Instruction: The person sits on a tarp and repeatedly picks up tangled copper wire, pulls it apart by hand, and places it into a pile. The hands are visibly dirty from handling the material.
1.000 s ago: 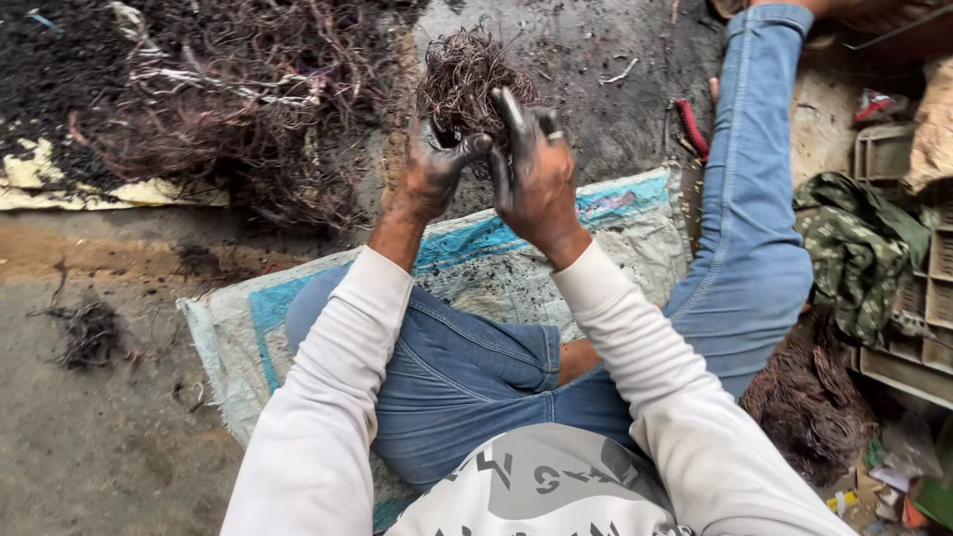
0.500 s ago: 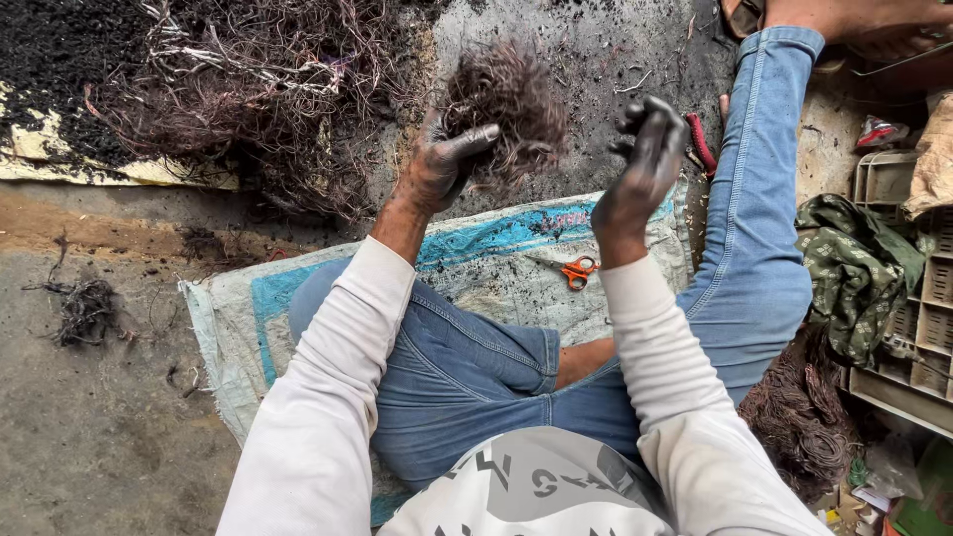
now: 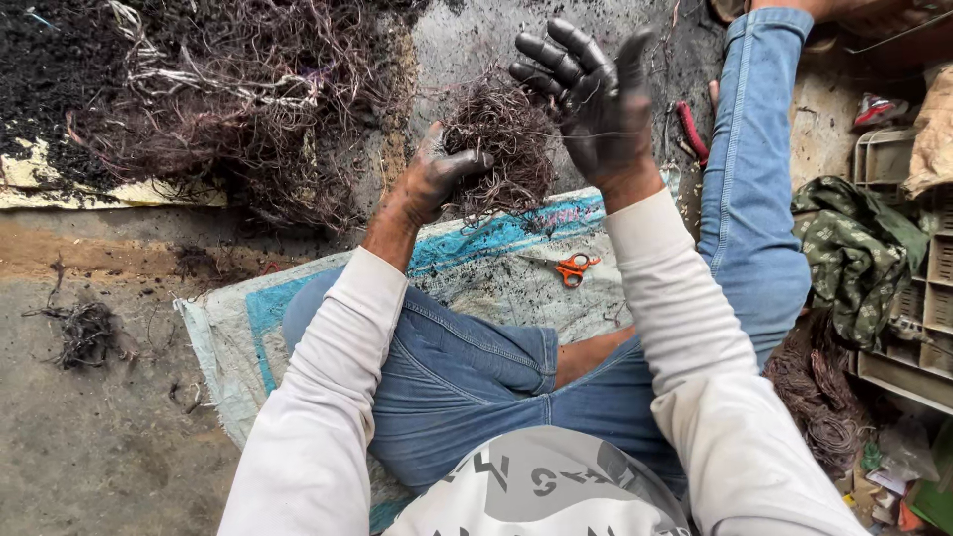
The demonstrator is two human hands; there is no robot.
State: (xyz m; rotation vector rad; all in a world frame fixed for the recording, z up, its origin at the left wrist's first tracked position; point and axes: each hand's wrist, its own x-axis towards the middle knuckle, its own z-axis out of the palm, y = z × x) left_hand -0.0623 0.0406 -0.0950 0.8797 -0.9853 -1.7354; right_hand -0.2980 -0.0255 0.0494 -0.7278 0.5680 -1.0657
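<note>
At ten o'clock a big heap of tangled wire (image 3: 228, 109) covers the floor, and the soot-blackened left hand (image 3: 435, 179) at eleven o'clock has its fingers closed on the edge of a smaller wire clump (image 3: 506, 149) at twelve. The right hand (image 3: 594, 94), at one o'clock, is lifted with fingers spread wide, apparently holding nothing but a thin strand. Orange scissors (image 3: 574, 268) lie on the woven sack (image 3: 238, 328) near centre.
</note>
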